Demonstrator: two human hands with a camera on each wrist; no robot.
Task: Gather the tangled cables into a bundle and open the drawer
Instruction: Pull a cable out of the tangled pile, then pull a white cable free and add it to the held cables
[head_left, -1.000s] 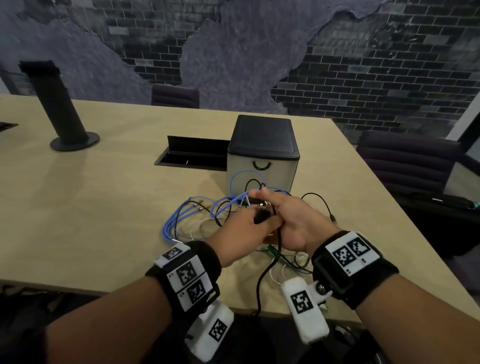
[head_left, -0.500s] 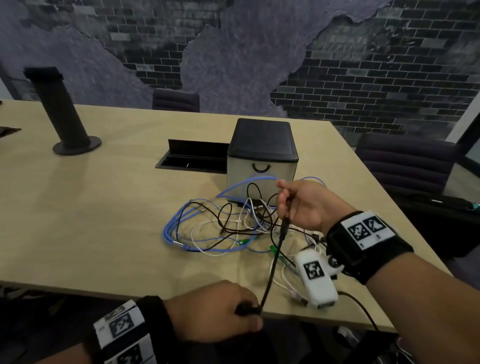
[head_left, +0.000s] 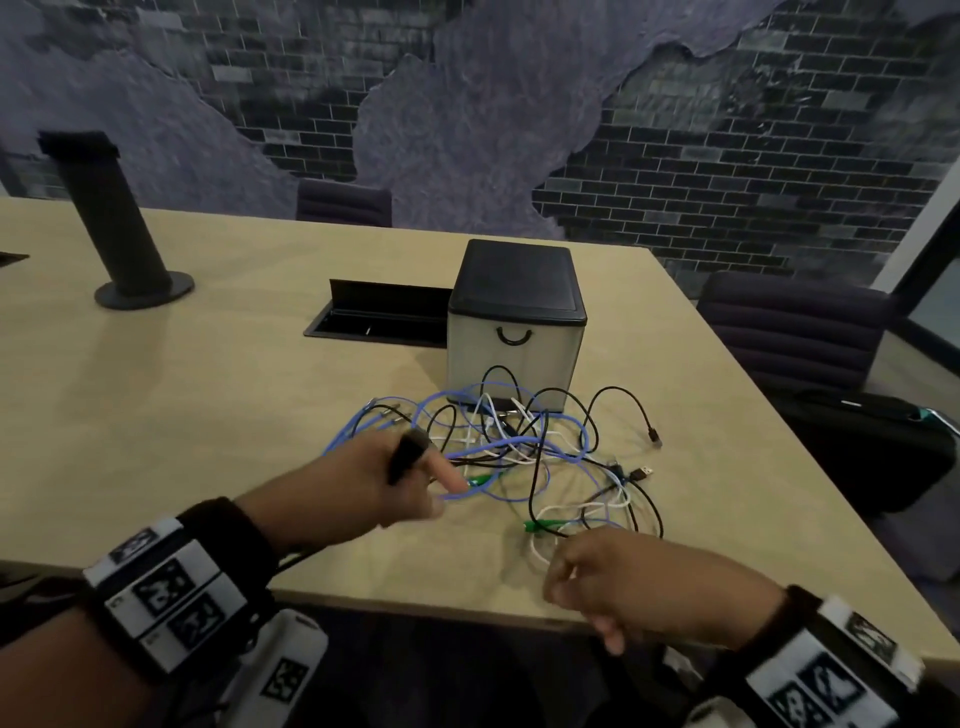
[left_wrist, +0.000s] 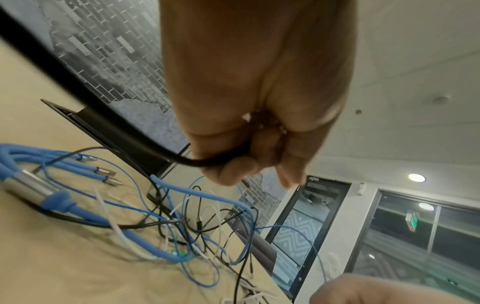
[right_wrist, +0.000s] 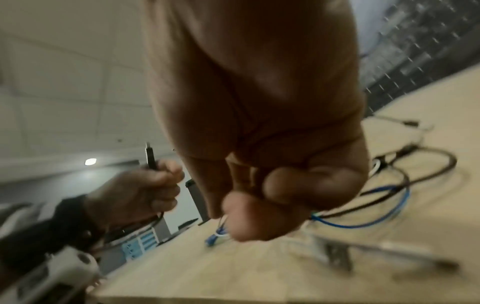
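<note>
A tangle of blue, black and white cables (head_left: 519, 447) (left_wrist: 168, 226) (right_wrist: 389, 195) lies on the table in front of a small drawer box (head_left: 514, 358). The box has a black lid, and its drawer with the black handle (head_left: 513, 339) is closed. My left hand (head_left: 395, 483) (left_wrist: 249, 156) (right_wrist: 145, 193) hovers at the tangle's left side. It grips a black cable (left_wrist: 103, 111) near its plug (head_left: 408, 452). My right hand (head_left: 571, 577) (right_wrist: 259, 201) is at the tangle's near end by the table edge. Its thumb and fingers appear to pinch a white cable (head_left: 540, 551).
A black post (head_left: 119, 223) stands at the far left. An open cable hatch (head_left: 379, 317) is sunk in the table beside the box. Dark chairs (head_left: 795, 332) and a black bag (head_left: 872, 447) are off the right edge. The table's front edge (head_left: 415, 597) runs under my wrists.
My left hand rose from below the table edge to the tangle's left with the black cable. My right hand let go of that cable and dropped to the near end of the tangle.
</note>
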